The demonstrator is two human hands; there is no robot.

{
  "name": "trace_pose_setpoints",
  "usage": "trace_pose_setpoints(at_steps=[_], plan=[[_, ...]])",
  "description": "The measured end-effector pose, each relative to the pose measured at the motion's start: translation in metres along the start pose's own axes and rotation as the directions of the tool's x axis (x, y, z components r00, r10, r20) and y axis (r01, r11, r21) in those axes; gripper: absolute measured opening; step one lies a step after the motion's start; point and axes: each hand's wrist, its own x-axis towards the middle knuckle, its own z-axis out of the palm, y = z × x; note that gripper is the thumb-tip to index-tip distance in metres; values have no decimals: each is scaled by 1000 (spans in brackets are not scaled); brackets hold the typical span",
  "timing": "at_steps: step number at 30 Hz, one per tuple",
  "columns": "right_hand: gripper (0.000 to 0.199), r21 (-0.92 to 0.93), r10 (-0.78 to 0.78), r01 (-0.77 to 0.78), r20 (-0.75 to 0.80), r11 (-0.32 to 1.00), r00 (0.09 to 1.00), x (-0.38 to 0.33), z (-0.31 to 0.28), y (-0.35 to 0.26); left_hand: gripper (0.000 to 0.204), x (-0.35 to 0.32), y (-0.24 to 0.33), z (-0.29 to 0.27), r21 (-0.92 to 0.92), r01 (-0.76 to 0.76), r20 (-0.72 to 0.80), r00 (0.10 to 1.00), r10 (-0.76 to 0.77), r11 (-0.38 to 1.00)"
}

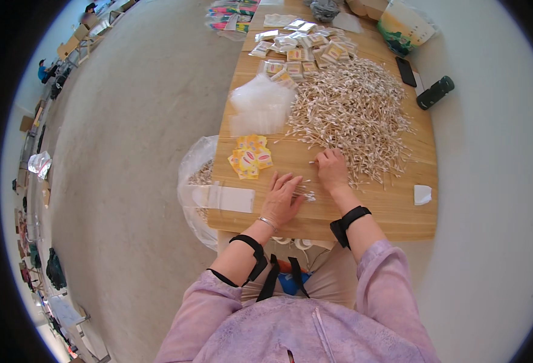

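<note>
A large loose heap of cotton swabs (363, 112) covers the middle and right of the wooden table. At its near left edge my right hand (333, 169) is closed, its fingertips pinching a cotton swab whose tip sticks out to the left. Closer to me, my left hand (283, 198) rests low over the tabletop with bent fingers around a small bunch of cotton swabs (305, 192). White tips of that bunch show right of the fingers; the rest is hidden beneath them. Yellow printed cards (251, 157) lie in a loose stack beyond my left hand.
Clear plastic bags (260, 106) lie left of the heap, with several filled packets (302, 48) behind. A white card (236, 199) lies at the left edge, above a floor bag of swabs (197, 175). Phone (406, 71), dark bottle (435, 92) and paper scrap (422, 195) sit right.
</note>
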Motion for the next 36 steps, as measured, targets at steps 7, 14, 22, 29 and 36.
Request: trace_pose_setpoints(at_steps=[7, 14, 22, 29, 36], plan=[[5, 87, -19, 9, 110, 996, 994, -16, 8, -46, 58, -1, -7, 8, -333, 55, -175, 977, -120, 941], [50, 103, 68, -74, 67, 992, 995, -76, -4, -88, 49, -5, -25, 15, -652, 206, -180, 893, -413, 730], [85, -36, -49, 59, 242, 998, 969, -80, 0, -82, 38, -1, -19, 9, -715, 260, -130, 862, -489, 649], [81, 38, -112, 106, 326, 994, 939, -96, -7, -87, 35, -3, -28, 10, -598, 289, -137, 883, -450, 748], [52, 384, 196, -170, -30, 907, 980, -81, -7, -59, 37, -4, -24, 5, -823, 248, -130, 794, -594, 511]])
